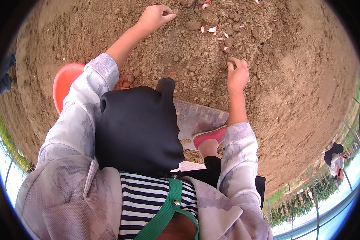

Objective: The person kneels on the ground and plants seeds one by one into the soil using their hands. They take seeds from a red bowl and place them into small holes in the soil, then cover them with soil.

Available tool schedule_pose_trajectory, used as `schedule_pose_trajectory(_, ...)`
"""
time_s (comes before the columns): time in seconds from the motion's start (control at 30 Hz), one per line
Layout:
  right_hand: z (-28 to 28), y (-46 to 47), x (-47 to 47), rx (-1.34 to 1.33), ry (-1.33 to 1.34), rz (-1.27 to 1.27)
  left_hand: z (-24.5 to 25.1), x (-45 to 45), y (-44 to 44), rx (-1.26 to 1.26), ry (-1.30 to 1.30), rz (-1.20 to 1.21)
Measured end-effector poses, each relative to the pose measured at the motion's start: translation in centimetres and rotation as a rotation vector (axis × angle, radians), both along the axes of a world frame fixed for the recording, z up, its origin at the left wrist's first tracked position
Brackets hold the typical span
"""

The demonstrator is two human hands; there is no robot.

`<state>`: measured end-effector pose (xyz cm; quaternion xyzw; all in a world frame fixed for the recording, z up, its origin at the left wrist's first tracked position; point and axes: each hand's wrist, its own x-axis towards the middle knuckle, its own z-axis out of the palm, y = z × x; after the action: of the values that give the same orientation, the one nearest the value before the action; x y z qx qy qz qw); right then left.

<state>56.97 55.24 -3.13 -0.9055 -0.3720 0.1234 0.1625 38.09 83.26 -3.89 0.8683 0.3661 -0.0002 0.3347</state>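
Several pinkish-white cloves, apparently garlic [212, 29], lie scattered on loose brown soil [195, 57] in the upper middle. My left hand [158, 17] reaches over the soil to their left, thumb and forefinger pinched together; a small reddish spot shows at the fingertips, too small to name. Lower right of the cloves, my right hand [238, 73] is just above the ground with its fingers curled; whether anything is between them cannot be told. One small pink piece [220, 71] lies beside it. A red plastic basin [66, 84] stands by my left sleeve, partly hidden by it.
A flat grey board [195, 115] lies on the soil under a foot in a pink shoe [210, 135]. Black material [138, 129] covers my lap. Another person [336, 159] is at the far right, and dark-clad legs [6, 78] show at the left edge. Soil clods lie around.
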Motion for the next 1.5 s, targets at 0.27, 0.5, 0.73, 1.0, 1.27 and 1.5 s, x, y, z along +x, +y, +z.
schedule_pose_trajectory(0.27, -3.0, 4.5, 3.0, -0.219, -0.039, 0.275, 1.0, -1.3, -6.0, -1.121, -0.270, 0.287)
schedule_pose_trajectory(0.5, -1.3, 1.9, 2.1, -0.115, 0.079, 0.112, 0.1, -2.6, -6.3, -1.171, -0.296, 0.149)
schedule_pose_trajectory(0.73, -4.0, 1.6, 1.2, -0.239, -0.348, 0.412, 1.2, -1.4, -5.0, -1.317, -0.551, -0.010)
schedule_pose_trajectory(1.0, -1.6, 3.6, 2.1, -0.073, 0.027, 0.084, 0.4, -1.3, -4.5, -1.293, -0.508, 0.074)
schedule_pose_trajectory(1.27, -3.8, 8.0, 2.5, -0.152, -0.229, 0.334, 1.0, -1.1, -6.7, -1.435, -0.268, 0.127)
schedule_pose_trajectory(1.5, -1.4, 4.8, 4.3, 0.008, 0.004, 0.183, -0.8, -0.8, -6.0, -0.884, 0.032, 0.045)
